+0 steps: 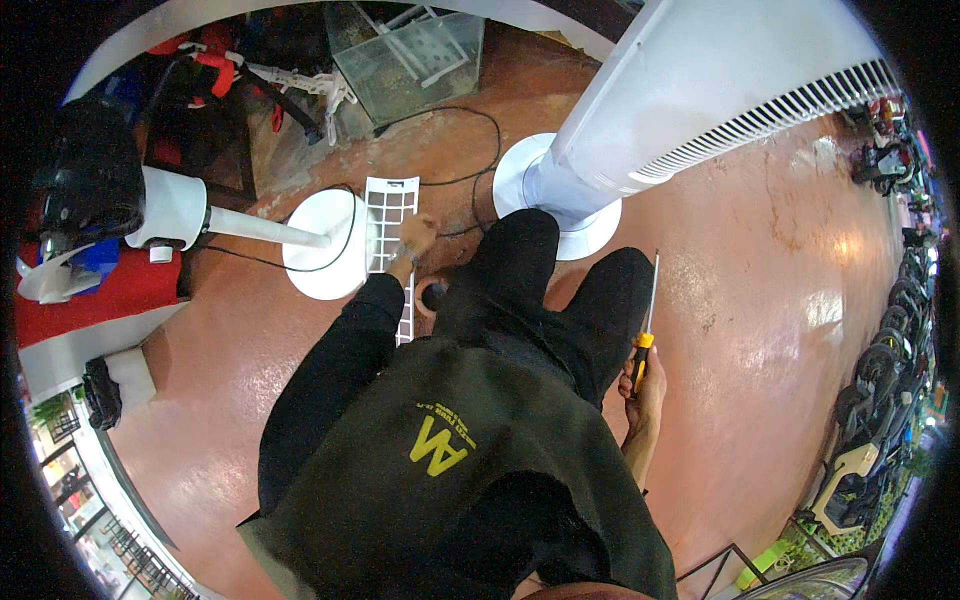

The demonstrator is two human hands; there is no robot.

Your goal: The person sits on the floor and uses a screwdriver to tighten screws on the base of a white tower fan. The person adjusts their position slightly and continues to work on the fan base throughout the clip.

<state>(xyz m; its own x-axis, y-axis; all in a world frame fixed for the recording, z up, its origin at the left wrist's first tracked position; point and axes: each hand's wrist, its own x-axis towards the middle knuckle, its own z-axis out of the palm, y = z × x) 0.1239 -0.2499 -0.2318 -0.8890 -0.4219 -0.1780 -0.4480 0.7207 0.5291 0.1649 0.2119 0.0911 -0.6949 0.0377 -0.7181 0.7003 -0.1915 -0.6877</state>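
Here, the right hand (648, 390) is gripping a screwdriver (645, 342) beside the knee (628, 275); the left hand (418, 234) is curling at a white grille (386, 222), its hold unclear. The grille is sitting beside a standing fan (172, 208), which a tug on its looping cord (300, 269) could be toppling. Glossy reddish floor (735, 310) is stretching toward parked motorbikes (880, 360).

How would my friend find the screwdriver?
Find the big white slatted tower, then look below it to the right hand. That hand holds the screwdriver, thin shaft pointing up the picture. Unlike the white grid panel near the left hand, it has a yellow-and-black handle.
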